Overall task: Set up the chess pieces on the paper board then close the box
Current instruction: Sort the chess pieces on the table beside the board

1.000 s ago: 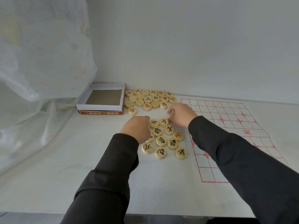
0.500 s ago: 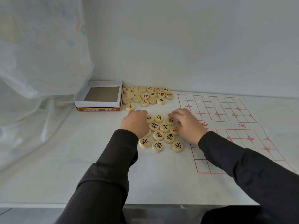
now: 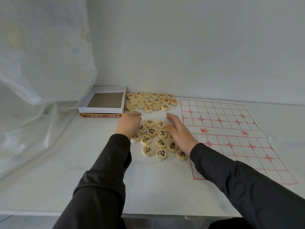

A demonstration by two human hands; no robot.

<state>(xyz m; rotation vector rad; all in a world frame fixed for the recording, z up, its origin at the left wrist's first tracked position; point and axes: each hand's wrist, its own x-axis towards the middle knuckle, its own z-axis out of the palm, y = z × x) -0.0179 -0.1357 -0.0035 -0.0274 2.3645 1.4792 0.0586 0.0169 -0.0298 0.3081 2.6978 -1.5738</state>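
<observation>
Chess pieces make up two groups on the white table (image 3: 66, 162), and the nearer group, the black-lettered pieces (image 3: 160, 142), lies face up in a loose cluster between two dark-sleeved arms. Half a second ago both hands were curled down onto this cluster, as if shuffling or sorting it. Now the fingers have straightened. The left hand (image 3: 130, 124) lies along the cluster's left edge with its fingers pointing away from the person, and it covers a piece or two. The right hand (image 3: 179, 133) is flat and spread over the right edge. Neither hand holds a piece, so nothing is on its way to the grid. Just right of the cluster the paper board (image 3: 231, 133) lies flat, its red lines bare of any piece, with its near right corner ragged. I judge that the sorting is about done and the real placing has not yet started; the next move will probably be to pinch one black disc and carry it the short way to a crossing. Farther off, the red-lettered pieces (image 3: 151, 101) sit packed together, some of them blank side up and needing a flip. Touching their left side is the box (image 3: 100, 110), open and empty, with a red lettered strip under its front wall. A pale curtain (image 3: 41, 63) hangs at far left against the wall (image 3: 198, 47).
</observation>
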